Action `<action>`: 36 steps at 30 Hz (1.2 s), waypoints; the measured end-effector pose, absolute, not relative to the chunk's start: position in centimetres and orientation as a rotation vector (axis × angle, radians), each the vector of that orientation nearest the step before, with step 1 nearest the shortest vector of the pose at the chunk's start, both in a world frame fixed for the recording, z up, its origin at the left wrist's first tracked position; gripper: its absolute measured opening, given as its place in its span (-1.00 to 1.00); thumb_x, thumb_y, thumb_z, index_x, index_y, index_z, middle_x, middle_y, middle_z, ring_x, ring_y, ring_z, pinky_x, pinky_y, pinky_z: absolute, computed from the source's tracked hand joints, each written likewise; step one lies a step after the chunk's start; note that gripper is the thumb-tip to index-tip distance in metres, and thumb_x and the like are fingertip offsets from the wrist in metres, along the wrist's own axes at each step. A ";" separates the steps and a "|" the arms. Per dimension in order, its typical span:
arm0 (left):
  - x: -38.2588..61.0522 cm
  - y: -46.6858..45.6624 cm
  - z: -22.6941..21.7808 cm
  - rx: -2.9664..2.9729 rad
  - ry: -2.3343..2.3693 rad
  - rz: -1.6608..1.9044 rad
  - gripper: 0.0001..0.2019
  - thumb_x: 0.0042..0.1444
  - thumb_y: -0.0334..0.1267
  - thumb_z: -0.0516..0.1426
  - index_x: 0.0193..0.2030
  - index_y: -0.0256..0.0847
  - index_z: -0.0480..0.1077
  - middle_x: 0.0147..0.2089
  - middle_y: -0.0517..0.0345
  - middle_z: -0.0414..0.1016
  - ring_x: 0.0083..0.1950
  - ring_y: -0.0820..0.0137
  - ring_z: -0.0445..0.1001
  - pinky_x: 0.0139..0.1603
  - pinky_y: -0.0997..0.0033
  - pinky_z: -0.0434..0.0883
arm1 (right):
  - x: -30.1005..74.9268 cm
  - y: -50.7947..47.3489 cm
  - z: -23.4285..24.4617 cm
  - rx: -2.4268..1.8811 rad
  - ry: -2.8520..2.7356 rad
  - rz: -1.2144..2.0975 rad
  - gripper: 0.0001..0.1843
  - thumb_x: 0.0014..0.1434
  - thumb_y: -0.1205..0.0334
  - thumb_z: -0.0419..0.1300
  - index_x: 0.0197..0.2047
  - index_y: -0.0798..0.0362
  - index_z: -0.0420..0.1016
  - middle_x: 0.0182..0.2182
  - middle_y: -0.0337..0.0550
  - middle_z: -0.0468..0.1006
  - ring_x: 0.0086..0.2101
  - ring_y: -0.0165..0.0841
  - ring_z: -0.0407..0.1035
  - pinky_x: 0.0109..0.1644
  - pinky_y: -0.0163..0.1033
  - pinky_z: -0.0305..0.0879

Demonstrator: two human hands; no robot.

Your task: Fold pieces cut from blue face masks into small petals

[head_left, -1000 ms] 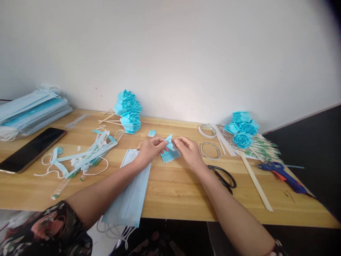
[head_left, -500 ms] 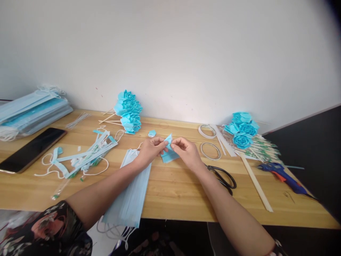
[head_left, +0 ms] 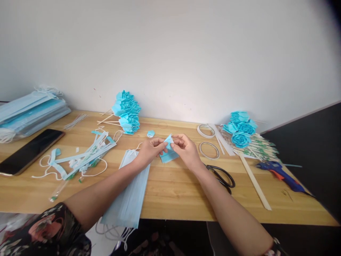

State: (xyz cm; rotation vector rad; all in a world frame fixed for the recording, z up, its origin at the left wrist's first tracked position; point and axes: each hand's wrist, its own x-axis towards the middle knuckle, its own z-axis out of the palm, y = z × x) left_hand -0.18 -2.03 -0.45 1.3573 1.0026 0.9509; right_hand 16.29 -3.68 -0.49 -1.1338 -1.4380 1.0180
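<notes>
Between my two hands is a small piece of blue mask fabric (head_left: 169, 156), its top folded to a point. My left hand (head_left: 149, 151) pinches its left side, and my right hand (head_left: 186, 148) pinches the right side near the tip. Under my left forearm lie flat blue face masks (head_left: 133, 199), their ear loops hanging over the table's front edge. Just behind my left hand sits a small folded blue piece (head_left: 150, 133). Black-handled scissors (head_left: 222, 177) lie beside my right wrist, their blades partly hidden by it.
Blue fabric flowers on sticks (head_left: 126, 112) lie at the back; more blue roses (head_left: 241, 129) are at right. Tape rolls (head_left: 209, 150), a glue gun (head_left: 282, 174) and a wooden strip (head_left: 254, 181) are to the right. Mask scraps (head_left: 87, 154), a phone (head_left: 32, 151) and stacked masks (head_left: 32, 110) are left.
Both hands keep their pinch on the fabric, with only small finger shifts at its pointed top. The whole view has shifted very slightly.
</notes>
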 end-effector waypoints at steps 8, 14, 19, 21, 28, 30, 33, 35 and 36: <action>-0.3 -2.3 0.4 1.381 0.957 0.934 -0.61 0.05 0.06 0.13 -0.46 -0.29 0.41 -0.48 0.13 0.47 -0.53 0.53 0.32 -0.55 0.56 0.25 | 16.5 -3.9 0.3 -1.149 -1.370 0.984 -0.60 0.05 0.19 0.20 -0.02 0.00 0.33 -0.46 -0.33 0.42 -0.48 -0.45 0.27 -0.39 -0.33 0.20; -0.2 -2.4 0.4 1.376 0.922 0.951 -0.71 0.02 -0.04 0.17 -0.42 -0.29 0.39 -0.47 0.16 0.46 -0.52 0.55 0.31 -0.54 0.56 0.26 | 16.4 -3.8 0.3 -1.098 -1.295 1.042 -0.57 0.04 0.21 0.22 0.00 0.01 0.31 -0.47 -0.35 0.41 -0.48 -0.46 0.28 -0.37 -0.32 0.20; -0.2 -2.5 0.6 1.358 0.881 0.959 -0.67 0.05 0.00 0.14 -0.43 -0.30 0.39 -0.45 0.13 0.46 -0.50 0.52 0.34 -0.52 0.54 0.27 | 16.4 -3.8 0.3 -1.067 -1.247 1.056 -0.57 0.03 0.22 0.23 0.00 0.01 0.31 -0.43 -0.30 0.48 -0.41 -0.42 0.35 -0.31 -0.31 0.23; -0.2 -2.4 0.5 1.336 0.880 0.970 -0.63 0.08 0.04 0.10 -0.38 -0.30 0.39 -0.44 0.11 0.48 -0.50 0.50 0.35 -0.53 0.53 0.28 | 16.5 -3.8 0.3 -1.055 -1.255 1.045 -0.57 0.03 0.23 0.23 0.00 0.00 0.31 -0.42 -0.30 0.49 -0.39 -0.41 0.36 -0.28 -0.30 0.24; -0.3 -2.1 0.0 1.268 0.892 0.979 -0.57 0.12 0.10 0.05 -0.27 -0.30 0.40 -0.42 0.09 0.50 -0.49 0.46 0.38 -0.55 0.51 0.29 | 16.4 -3.8 0.1 -1.067 -1.284 1.039 -0.57 0.05 0.21 0.23 0.02 0.00 0.31 -0.47 -0.33 0.43 -0.45 -0.44 0.30 -0.36 -0.31 0.19; -0.3 -2.1 0.1 1.281 0.895 0.972 -0.57 0.11 0.11 0.06 -0.33 -0.30 0.39 -0.42 0.09 0.50 -0.49 0.48 0.38 -0.55 0.52 0.29 | 16.4 -3.8 0.0 -1.067 -1.296 1.032 -0.57 0.06 0.20 0.22 0.02 0.01 0.31 -0.46 -0.34 0.42 -0.45 -0.45 0.29 -0.36 -0.32 0.19; -0.3 -2.1 0.1 1.306 0.895 0.974 -0.62 0.03 0.07 0.15 -0.36 -0.29 0.37 -0.41 0.10 0.49 -0.49 0.50 0.36 -0.54 0.54 0.28 | 16.4 -3.8 -0.1 -1.065 -1.305 1.029 -0.56 0.07 0.20 0.22 0.04 0.01 0.31 -0.46 -0.33 0.43 -0.44 -0.45 0.29 -0.35 -0.31 0.20; -0.3 -2.1 0.1 1.290 0.891 0.987 -0.63 -0.03 0.03 0.21 -0.31 -0.28 0.36 -0.42 0.13 0.49 -0.50 0.51 0.36 -0.55 0.55 0.27 | 16.3 -3.8 -0.1 -1.070 -1.305 1.025 -0.57 0.07 0.19 0.21 0.03 0.02 0.31 -0.46 -0.32 0.43 -0.44 -0.44 0.30 -0.34 -0.31 0.20; -0.3 -2.1 0.1 1.280 0.888 0.991 -0.63 -0.04 0.01 0.23 -0.30 -0.27 0.35 -0.42 0.15 0.48 -0.51 0.51 0.35 -0.56 0.56 0.27 | 16.3 -3.8 -0.1 -1.075 -1.309 1.022 -0.57 0.07 0.19 0.21 0.03 0.02 0.32 -0.46 -0.32 0.43 -0.43 -0.44 0.31 -0.33 -0.30 0.21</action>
